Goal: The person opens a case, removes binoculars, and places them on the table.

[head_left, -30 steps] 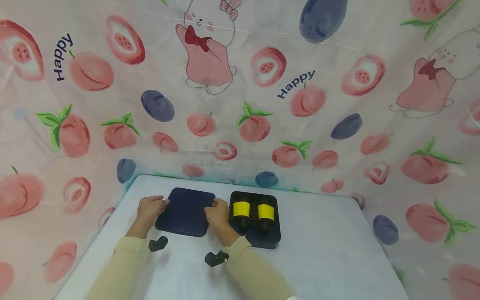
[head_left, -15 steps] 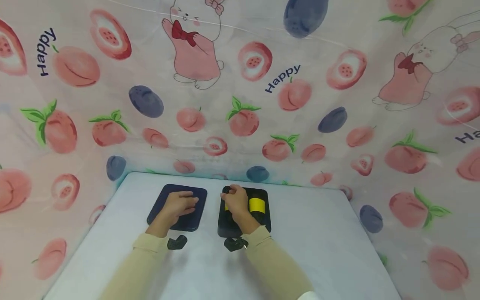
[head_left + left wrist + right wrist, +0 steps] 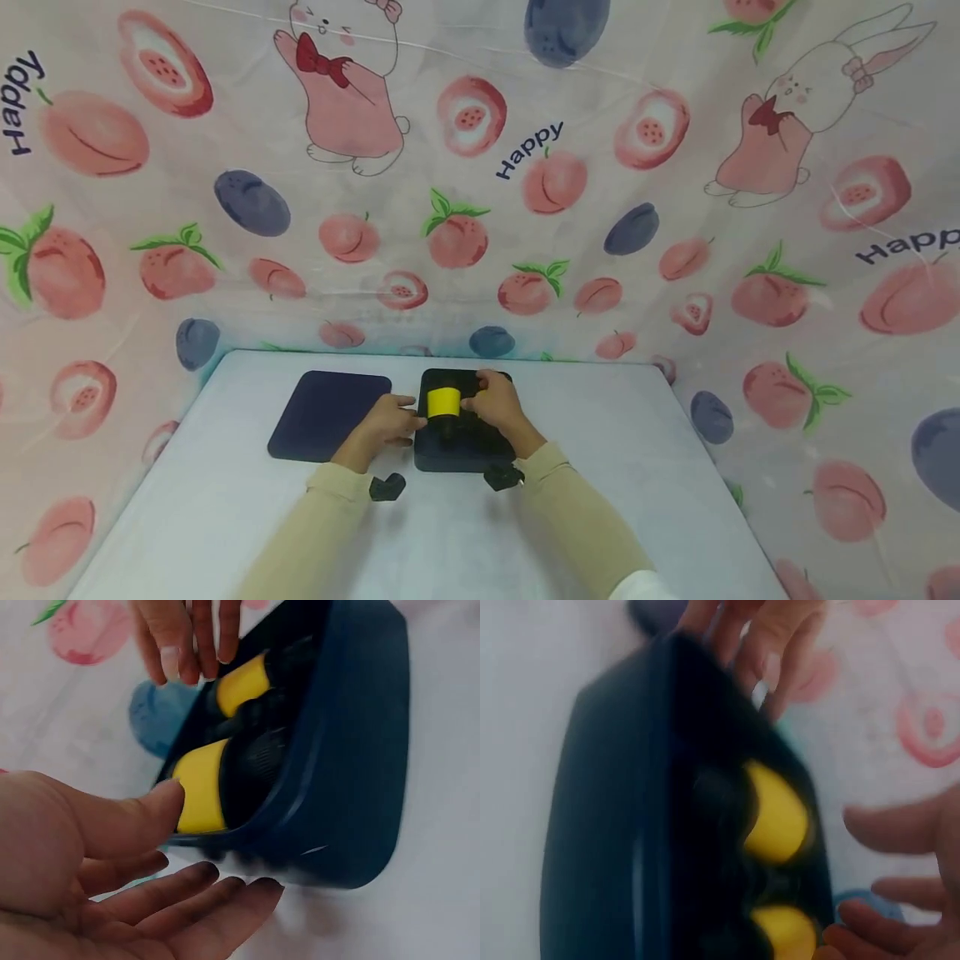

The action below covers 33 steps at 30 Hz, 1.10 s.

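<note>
A pair of black binoculars with yellow bands lies in a dark blue open case. My left hand is at the case's left side; in the left wrist view its thumb is at the rim beside a yellow band and its fingers extend outside the wall. My right hand is over the case's right part and hides the other barrel in the head view. Its fingers look loosely spread in the right wrist view, where contact cannot be told. The dark blue lid lies flat left of the case.
A white table carries the case and lid near its back edge. A curtain printed with peaches and rabbits hangs behind and along the sides. A small black device is on the left wrist, and another on the right.
Both hands have let go of the lid, which now lies on the table. The right hand went to the left barrel, then to the right one. The left hand moved right to the case.
</note>
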### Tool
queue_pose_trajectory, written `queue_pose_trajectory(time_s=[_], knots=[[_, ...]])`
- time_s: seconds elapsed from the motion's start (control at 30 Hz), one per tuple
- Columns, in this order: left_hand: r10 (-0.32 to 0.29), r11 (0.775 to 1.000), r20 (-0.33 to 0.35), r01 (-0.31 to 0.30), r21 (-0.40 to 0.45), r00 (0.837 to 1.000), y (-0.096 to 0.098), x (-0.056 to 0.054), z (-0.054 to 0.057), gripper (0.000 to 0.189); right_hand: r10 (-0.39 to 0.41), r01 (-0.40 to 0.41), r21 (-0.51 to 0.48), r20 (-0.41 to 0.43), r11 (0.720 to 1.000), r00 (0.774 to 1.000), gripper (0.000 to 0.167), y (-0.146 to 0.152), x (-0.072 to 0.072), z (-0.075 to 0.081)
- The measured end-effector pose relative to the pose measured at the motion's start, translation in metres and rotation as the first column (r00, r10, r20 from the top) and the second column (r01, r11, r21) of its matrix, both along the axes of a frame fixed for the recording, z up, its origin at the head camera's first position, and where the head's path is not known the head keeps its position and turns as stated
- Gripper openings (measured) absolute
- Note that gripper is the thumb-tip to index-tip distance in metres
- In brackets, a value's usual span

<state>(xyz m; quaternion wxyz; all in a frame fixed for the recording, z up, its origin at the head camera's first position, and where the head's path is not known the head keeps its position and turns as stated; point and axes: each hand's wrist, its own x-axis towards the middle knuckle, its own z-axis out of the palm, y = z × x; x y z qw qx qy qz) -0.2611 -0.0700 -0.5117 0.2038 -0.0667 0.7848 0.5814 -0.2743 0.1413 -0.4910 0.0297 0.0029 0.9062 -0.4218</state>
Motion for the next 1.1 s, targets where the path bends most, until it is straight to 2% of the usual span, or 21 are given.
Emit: queue_pose_trajectory(time_s=[0.03,0.1,0.17,0.23,0.37,0.47,0.57,0.7,0.8,1.1], knots=[[0.005,1.000,0.004,-0.005,-0.019,1.000,0.002,0.000,-0.001,0.064,0.047,-0.046,0.076,-0.019,0.996,0.999,0.069,0.001,0.000,-0.002],[0.016,0.999,0.013,-0.015,-0.051,1.000,0.006,-0.002,-0.006,0.061,0.134,-0.122,0.242,-0.033,0.963,0.990,0.079,0.003,-0.003,-0.008],[0.030,0.998,0.027,-0.028,-0.058,0.999,0.007,-0.002,-0.012,0.059,0.214,-0.183,0.385,-0.038,0.905,0.976,0.088,0.004,-0.004,-0.016],[0.043,0.997,0.033,-0.041,-0.062,0.999,0.009,-0.001,-0.015,0.058,0.276,-0.228,0.482,-0.029,0.846,0.961,0.096,0.004,-0.006,-0.021],[0.066,0.996,0.033,-0.064,-0.062,0.997,0.012,0.002,-0.012,0.058,0.367,-0.288,0.598,-0.011,0.748,0.930,0.103,0.006,-0.010,-0.025],[0.081,0.995,0.034,-0.078,-0.065,0.996,0.013,0.003,-0.007,0.057,0.401,-0.311,0.666,0.020,0.678,0.916,0.105,0.006,-0.014,-0.025],[0.091,0.995,0.048,-0.089,-0.051,0.995,0.011,0.003,-0.004,0.057,0.417,-0.320,0.716,0.043,0.621,0.908,0.104,0.003,-0.017,-0.025],[0.103,0.995,0.069,-0.101,-0.028,0.992,0.010,0.002,-0.003,0.058,0.423,-0.311,0.746,0.043,0.589,0.905,0.099,-0.001,-0.021,-0.025],[0.107,0.994,0.069,-0.105,-0.031,0.992,0.011,0.001,-0.003,0.058,0.415,-0.301,0.758,0.043,0.579,0.909,0.095,-0.003,-0.022,-0.025],[0.113,0.992,0.068,-0.109,-0.057,0.991,0.012,-0.001,-0.009,0.056,0.394,-0.300,0.745,0.054,0.595,0.917,0.092,-0.004,-0.020,-0.027]])
